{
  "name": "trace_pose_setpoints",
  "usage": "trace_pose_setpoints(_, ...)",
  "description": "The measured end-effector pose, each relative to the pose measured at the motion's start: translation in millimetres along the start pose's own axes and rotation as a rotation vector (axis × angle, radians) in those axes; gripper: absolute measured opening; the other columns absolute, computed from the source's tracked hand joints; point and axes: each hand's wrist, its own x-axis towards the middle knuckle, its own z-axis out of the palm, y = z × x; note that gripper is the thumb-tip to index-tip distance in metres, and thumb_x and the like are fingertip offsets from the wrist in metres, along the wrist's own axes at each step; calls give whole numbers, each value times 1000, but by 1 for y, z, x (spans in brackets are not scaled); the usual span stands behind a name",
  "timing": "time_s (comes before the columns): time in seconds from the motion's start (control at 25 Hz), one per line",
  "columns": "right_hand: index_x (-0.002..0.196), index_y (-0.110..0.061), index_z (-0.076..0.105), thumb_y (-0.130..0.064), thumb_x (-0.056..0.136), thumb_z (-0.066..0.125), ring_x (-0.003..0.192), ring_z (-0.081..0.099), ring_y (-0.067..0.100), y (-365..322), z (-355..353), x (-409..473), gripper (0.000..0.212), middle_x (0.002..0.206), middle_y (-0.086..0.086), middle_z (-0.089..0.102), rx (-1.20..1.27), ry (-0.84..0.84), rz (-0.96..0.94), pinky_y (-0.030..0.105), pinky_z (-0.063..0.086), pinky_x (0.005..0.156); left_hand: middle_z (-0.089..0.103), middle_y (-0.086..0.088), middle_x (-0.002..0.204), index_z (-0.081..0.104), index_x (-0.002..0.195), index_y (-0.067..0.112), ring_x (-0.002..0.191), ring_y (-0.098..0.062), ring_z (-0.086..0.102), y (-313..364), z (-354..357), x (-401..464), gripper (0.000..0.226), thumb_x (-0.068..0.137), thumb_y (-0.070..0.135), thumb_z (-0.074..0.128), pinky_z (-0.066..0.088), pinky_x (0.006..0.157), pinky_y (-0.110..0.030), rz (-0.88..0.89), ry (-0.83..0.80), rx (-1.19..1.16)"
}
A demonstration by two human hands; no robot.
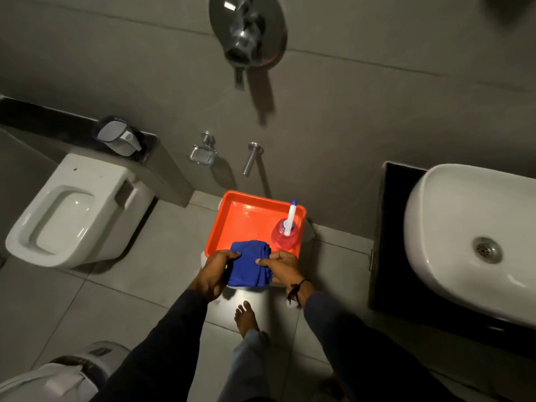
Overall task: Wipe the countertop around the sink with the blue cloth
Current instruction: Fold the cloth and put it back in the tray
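A folded blue cloth (249, 264) hangs over the near rim of an orange tray (243, 216) on the floor. My left hand (213, 274) grips its left edge and my right hand (280, 266) pinches its right edge. The white sink (452, 227) stands at the right on a black countertop (391, 221), well apart from both hands.
A pink spray bottle (284, 232) with a white nozzle stands in the tray's right corner. A white toilet (72, 216) is at the left, a bin (58, 378) at the lower left. A wall tap (251, 159) and soap dish (203, 153) are behind the tray. My bare foot (246, 317) is below the tray.
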Motion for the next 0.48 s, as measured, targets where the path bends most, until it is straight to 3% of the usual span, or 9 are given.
trace_pose_setpoints(0.08, 80, 4, 68, -6, 78, 82, 85, 65, 31, -8, 28, 22, 18, 92, 21, 70, -12, 80, -28, 42, 56, 85, 72, -7, 82, 67, 81, 10, 74, -25, 67, 14, -14, 29, 12, 92, 11, 61, 54, 69, -32, 36, 90, 82)
trace_pose_setpoints(0.16, 102, 10, 70, -8, 79, 82, 98, 68, 32, -13, 56, 52, 32, 108, 21, 73, -27, 182, -21, 43, 56, 92, 62, -7, 80, 61, 84, 11, 71, -23, 56, 27, -27, 67, 11, 94, 10, 58, 47, 64, -31, 38, 101, 170)
trace_pose_setpoints(0.2, 105, 10, 70, -7, 80, 80, 99, 67, 31, -16, 64, 63, 32, 108, 19, 72, -54, 217, -23, 40, 55, 91, 64, -11, 88, 62, 92, 7, 78, -27, 58, 29, -31, 82, 8, 95, 9, 56, 51, 69, -35, 38, 85, 192)
trace_pose_setpoints(0.32, 89, 15, 67, 3, 82, 67, 78, 56, 27, -21, 80, 91, 14, 83, 19, 62, -237, 187, -62, 31, 42, 65, 70, -20, 124, 64, 120, -2, 114, -39, 65, 36, -38, 112, 29, 94, 5, 53, 53, 104, -52, -6, 42, 239)
trace_pose_setpoints(0.4, 80, 11, 61, 8, 80, 57, 74, 45, 23, -25, 84, 101, 5, 78, 15, 52, -296, 143, -32, 31, 33, 63, 68, -20, 130, 64, 127, 2, 122, -40, 63, 42, -36, 115, 36, 92, 3, 54, 50, 110, -54, -8, 46, 262)
trace_pose_setpoints(0.48, 77, -1, 56, 10, 80, 51, 75, 42, 23, -24, 85, 105, 12, 79, 14, 49, -297, 109, 5, 33, 32, 66, 66, -16, 134, 61, 133, 6, 124, -38, 62, 44, -35, 113, 41, 92, 2, 56, 49, 111, -52, -20, 30, 266)
